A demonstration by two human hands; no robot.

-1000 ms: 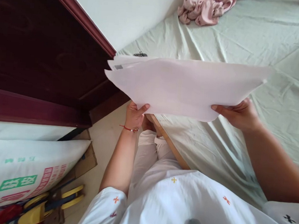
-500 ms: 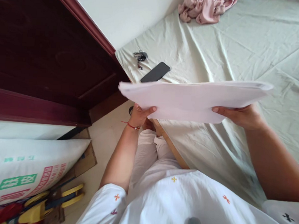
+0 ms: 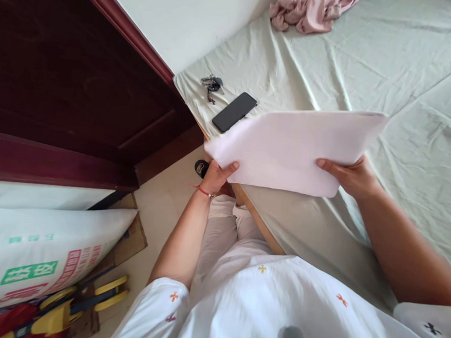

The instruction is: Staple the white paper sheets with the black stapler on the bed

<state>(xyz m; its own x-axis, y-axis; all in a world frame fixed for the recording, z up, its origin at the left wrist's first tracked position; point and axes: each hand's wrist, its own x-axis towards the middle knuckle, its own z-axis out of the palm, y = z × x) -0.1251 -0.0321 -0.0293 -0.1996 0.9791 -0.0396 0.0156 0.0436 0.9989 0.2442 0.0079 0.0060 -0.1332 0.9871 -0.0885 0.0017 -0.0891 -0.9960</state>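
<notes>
One bed (image 3: pixel 408 89) with a pale green wrinkled sheet fills the right and upper part of the view; one dark red wooden door (image 3: pixel 62 75) takes the upper left. One printed white sack (image 3: pixel 37 259) lies at lower left on the floor, next to a yellow-and-dark tool (image 3: pixel 76 308) beside cardboard. One stack of white paper (image 3: pixel 292 148), sheet count cannot be told, is held above the near edge of the bed, not resting on it. Its long axis runs left to right across the view, slightly rising toward the right; the far right corner points up-right over the sheet, the left corner points toward the door. The flat face tilts toward the camera. Two hands hold it, one per short end. The left hand (image 3: pixel 215 174) grips the lower left corner, thumb on top, fingers under; a red string bracelet (image 3: pixel 203 190) sits on that wrist. The right hand (image 3: pixel 350 175) grips the lower right edge, thumb on top, fingers hidden beneath. One pink crumpled garment (image 3: pixel 309 10) lies at the far top of the bed, well apart from the paper. One black phone (image 3: pixel 234 111) lies flat on the bed corner, just beyond the paper's left end. One bunch of keys (image 3: pixel 211 84) lies near the phone, closer to the wall.
</notes>
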